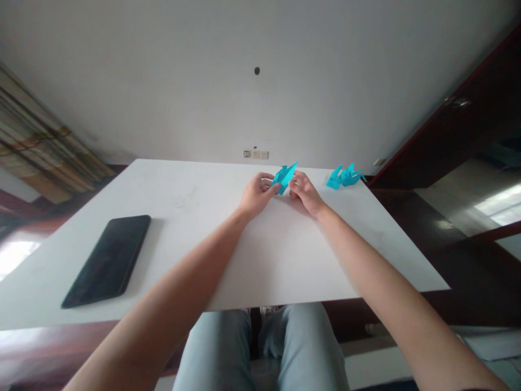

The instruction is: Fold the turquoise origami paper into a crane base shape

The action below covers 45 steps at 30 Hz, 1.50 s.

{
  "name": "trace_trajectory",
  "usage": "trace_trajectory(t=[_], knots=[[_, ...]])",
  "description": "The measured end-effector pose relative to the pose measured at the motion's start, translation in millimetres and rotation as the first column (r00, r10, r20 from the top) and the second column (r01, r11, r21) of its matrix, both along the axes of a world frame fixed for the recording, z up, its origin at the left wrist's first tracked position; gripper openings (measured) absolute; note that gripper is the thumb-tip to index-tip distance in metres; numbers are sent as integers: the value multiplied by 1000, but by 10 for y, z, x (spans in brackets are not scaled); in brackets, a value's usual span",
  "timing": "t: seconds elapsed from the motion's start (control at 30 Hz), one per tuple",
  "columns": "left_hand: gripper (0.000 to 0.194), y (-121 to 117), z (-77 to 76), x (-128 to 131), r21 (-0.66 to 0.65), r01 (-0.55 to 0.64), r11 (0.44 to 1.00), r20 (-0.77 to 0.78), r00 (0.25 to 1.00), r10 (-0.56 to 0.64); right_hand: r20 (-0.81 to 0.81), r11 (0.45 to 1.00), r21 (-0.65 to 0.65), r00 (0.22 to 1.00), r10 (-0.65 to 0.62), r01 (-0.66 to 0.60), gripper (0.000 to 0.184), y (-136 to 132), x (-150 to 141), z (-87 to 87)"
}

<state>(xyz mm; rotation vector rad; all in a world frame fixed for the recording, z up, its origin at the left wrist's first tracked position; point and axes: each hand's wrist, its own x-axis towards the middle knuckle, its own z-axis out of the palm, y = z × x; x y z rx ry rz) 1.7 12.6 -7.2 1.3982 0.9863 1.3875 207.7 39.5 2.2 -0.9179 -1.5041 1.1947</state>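
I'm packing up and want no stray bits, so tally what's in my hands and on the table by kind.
Blue paper cranes: at least 3; 1 held in the left hand, at least 2 overlapping at the table's far right, too bunched to count surely
Black tablet: 1
Total: at least 4

On my feed I count two hands (256,195) and one blue paper figure (284,176) in the grip. Right of it sit at least two similar figures (334,178); left, one black tablet (109,260); beyond, three wall sockets (255,155).
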Motion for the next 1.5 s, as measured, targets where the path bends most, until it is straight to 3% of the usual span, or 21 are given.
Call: trace_trajectory(t=[0.23, 0.37, 0.63, 0.8, 1.03, 1.2, 1.37, 1.5], knots=[[43, -11, -43, 10, 40, 101, 994, -55, 994, -98, -23, 999, 22, 999, 39, -38, 66, 97, 50, -45], [48, -17, -58, 11, 51, 98, 994, -17, 995, -97, -64, 999, 30, 997, 36, -34, 66, 70, 47, -5], [26, -17, -18, 13, 39, 115, 993, 75, 990, -117, -83, 999, 13, 995, 53, -52, 62, 59, 26, -15], [28, -59, 15, 22, 17, 50, 999, -12, 999, -49, -18, 998, -2, 998, 63, -63, 45, 32, 9, 31], [12, -135, 121, 22, 15, -40, 999, -142, 989, 41, 197, 972, 30, 955, 222, -232, 55, -82, -14, 84], [32, -142, 127, -2, 10, -102, 995, -236, 966, 102, 346, 955, 39, 901, 263, -294, 44, -78, -9, 39], [22, -87, 67, -11, 41, -174, 984, -118, 977, 178, 297, 956, 86, 923, 245, -281, 34, -57, -28, 9], [40, -60, 18, -3, -14, -134, 991, 8, 991, 134, 155, 963, 111, 962, 226, -245, 40, -12, -47, -29]])
